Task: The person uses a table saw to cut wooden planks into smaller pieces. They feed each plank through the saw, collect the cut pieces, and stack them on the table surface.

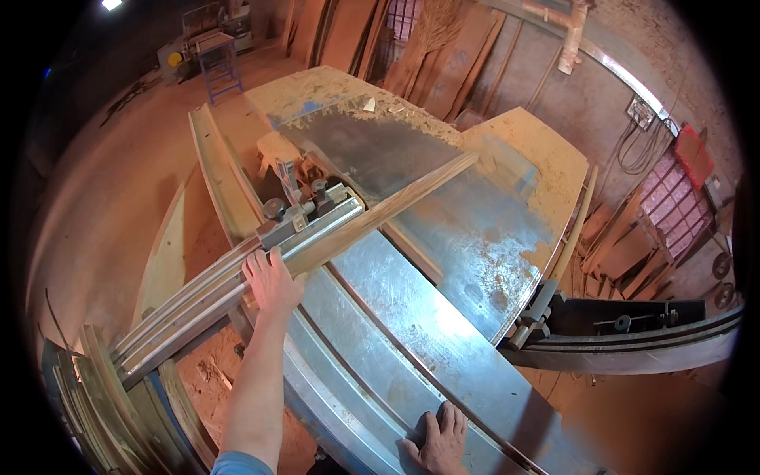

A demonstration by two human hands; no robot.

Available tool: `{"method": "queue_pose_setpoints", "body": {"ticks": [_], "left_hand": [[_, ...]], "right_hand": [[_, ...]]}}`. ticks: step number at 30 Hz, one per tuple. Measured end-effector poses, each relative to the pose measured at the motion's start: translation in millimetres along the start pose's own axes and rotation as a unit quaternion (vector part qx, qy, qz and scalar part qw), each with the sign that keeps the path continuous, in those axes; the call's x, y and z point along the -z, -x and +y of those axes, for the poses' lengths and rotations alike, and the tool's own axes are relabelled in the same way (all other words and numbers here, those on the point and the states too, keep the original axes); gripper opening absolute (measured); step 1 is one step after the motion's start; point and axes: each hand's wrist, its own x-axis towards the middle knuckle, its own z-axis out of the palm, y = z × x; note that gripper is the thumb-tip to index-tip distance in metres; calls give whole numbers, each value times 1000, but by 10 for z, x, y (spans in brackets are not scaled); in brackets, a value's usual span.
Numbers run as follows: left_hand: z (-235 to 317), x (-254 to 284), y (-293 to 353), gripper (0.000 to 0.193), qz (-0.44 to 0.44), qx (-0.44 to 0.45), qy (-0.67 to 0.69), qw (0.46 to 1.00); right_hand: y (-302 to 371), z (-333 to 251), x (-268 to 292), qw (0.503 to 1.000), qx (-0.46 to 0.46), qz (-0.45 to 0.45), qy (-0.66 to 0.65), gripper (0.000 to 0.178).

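Note:
A long wooden board (380, 212) lies across the metal saw table (372, 277), along a silver aluminium fence (317, 226). At the board's near end, my left hand (271, 283) curls its fingers over the fence, and its thumb is against the board. My right hand (442, 443) rests on the table's metal surface close to the lower edge, fingers apart and holding nothing. A shorter wooden strip (412, 252) lies on the table beyond a long slot, partly under the board. Black knobs and a clamp block (291, 214) sit on the fence.
Several wooden boards (103, 396) are stacked at the lower left. Sawdust and scraps (317, 83) cover the table's far end. A dark metal rail (633, 348) juts out at the right. Planks (451, 59) lean on the back wall; a blue-legged stand (218, 67) is farther off.

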Motion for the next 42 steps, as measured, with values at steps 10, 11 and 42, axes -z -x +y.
{"method": "queue_pose_setpoints", "body": {"ticks": [10,11,42], "left_hand": [[-141,-114,-142,85,0,8,-8,1000],[-94,-141,-189,85,-10,8,4,1000],[-297,-339,-64,39,33,-85,-28,995]], "right_hand": [[-619,472,324,964,-73,-216,-140,64],[-748,612,355,988,-23,-101,-112,56],[-4197,1123,628,932,263,63,240,39]]}}
